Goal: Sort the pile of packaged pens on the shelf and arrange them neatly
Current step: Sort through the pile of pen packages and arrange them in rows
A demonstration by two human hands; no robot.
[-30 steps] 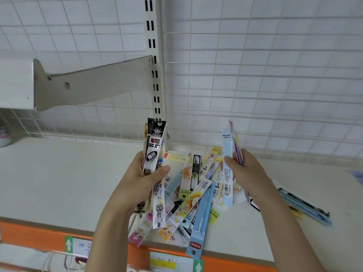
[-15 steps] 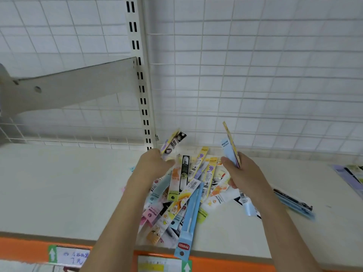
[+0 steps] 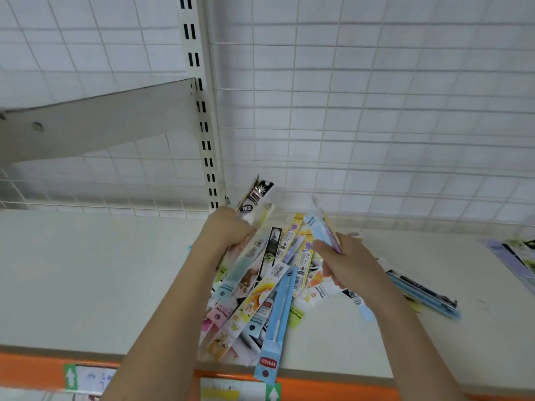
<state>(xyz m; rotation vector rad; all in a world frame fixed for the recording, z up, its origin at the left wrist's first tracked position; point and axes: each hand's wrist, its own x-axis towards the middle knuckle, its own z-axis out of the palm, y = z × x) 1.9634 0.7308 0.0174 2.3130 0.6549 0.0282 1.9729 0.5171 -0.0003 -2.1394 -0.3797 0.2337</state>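
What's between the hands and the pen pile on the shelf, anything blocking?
Nothing visible. The left hand and right hand are directly over the pile, each gripping a few packs. Bare shelf lies to the pile's left for laying them out.

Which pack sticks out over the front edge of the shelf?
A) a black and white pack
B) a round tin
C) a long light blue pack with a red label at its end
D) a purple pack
C: the long light blue pack lies at the front of the pile, and its red-labelled end hangs past the front edge of the shelf.
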